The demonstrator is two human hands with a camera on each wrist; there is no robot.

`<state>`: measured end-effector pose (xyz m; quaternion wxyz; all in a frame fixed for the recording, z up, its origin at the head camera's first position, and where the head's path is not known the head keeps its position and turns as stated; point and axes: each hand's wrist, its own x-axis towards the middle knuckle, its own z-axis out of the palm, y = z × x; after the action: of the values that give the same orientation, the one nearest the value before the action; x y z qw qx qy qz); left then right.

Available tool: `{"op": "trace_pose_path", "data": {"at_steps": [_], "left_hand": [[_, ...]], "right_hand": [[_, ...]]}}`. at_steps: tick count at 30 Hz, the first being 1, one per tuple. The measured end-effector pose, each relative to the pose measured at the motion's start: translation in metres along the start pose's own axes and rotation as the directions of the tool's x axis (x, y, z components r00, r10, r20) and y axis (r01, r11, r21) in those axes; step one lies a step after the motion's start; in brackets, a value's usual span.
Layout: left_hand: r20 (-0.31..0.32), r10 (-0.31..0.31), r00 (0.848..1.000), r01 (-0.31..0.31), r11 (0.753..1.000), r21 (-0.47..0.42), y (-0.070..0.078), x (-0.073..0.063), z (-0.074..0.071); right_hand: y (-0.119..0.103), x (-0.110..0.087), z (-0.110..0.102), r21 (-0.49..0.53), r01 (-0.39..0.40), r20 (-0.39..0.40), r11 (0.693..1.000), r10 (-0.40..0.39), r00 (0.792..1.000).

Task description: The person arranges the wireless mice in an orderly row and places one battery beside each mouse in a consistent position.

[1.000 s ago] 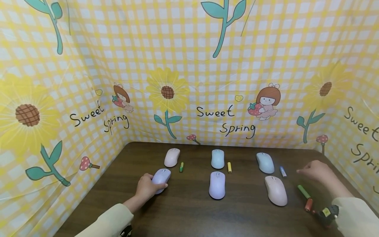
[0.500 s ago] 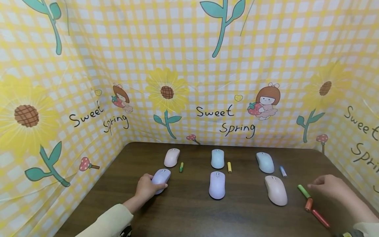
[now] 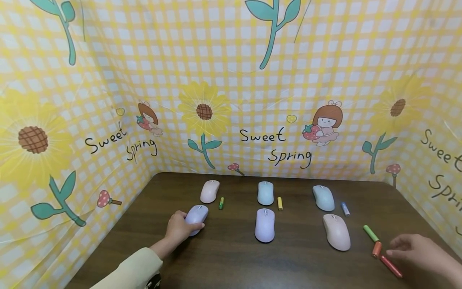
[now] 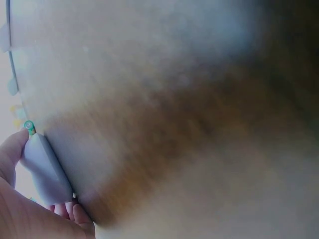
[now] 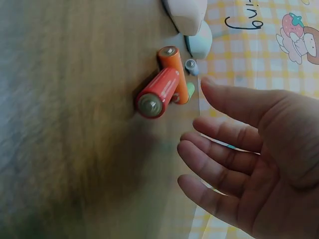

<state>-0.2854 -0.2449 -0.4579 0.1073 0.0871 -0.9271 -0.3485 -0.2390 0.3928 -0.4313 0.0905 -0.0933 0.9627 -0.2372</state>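
Note:
My left hand [image 3: 179,229] grips a lavender computer mouse [image 3: 197,219] at the left of the table, thumb on its near side; the left wrist view shows the same mouse [image 4: 47,172] between thumb and fingers. At the right, my right hand [image 3: 415,251] hovers with loosely bent fingers and nothing in them. Just left of it lie a green battery [image 3: 371,233], an orange battery [image 3: 376,249] and a red battery [image 3: 391,266], end to end in a slanted line. In the right wrist view, the fingers stay apart from the red battery [image 5: 157,93] and the orange battery [image 5: 173,74].
Further mice stand in two rows: pink [image 3: 209,192], light blue [image 3: 265,193], light blue [image 3: 323,198], lavender [image 3: 265,225] and pink [image 3: 336,232]. Beside the back row lie green-yellow [image 3: 221,203], yellow [image 3: 280,203] and blue [image 3: 345,209] batteries. Checked cloth [image 3: 252,100] walls the brown table [image 3: 231,261].
My right hand has come back toward me and slightly right, from beside the blue battery to beside the orange and red ones, uncovering the red battery. The left hand holds still on the mouse.

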Motion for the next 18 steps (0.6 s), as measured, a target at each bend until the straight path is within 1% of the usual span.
{"op": "trace_pose_path", "data": {"at_steps": [5,9,13,18], "left_hand": [[0.001,-0.005,1.000,0.005,1.000,-0.001,-0.001,0.000,0.000],[-0.001,-0.005,1.000,0.005,1.000,0.008,-0.001,0.000,0.000],[-0.006,0.001,1.000,-0.001,1.000,0.016,-0.001,-0.001,0.000],[-0.009,0.013,1.000,-0.013,1.000,0.014,0.000,0.000,0.001]], "right_hand": [[0.003,-0.005,0.008,0.071,-0.030,0.065,0.997,0.026,0.998],[0.003,-0.008,0.012,0.114,0.005,0.108,0.994,-0.017,0.994],[0.003,-0.010,0.014,0.108,0.048,0.123,0.993,-0.061,0.991],[0.005,-0.011,0.017,0.116,0.043,0.134,0.992,-0.058,0.989]]}}
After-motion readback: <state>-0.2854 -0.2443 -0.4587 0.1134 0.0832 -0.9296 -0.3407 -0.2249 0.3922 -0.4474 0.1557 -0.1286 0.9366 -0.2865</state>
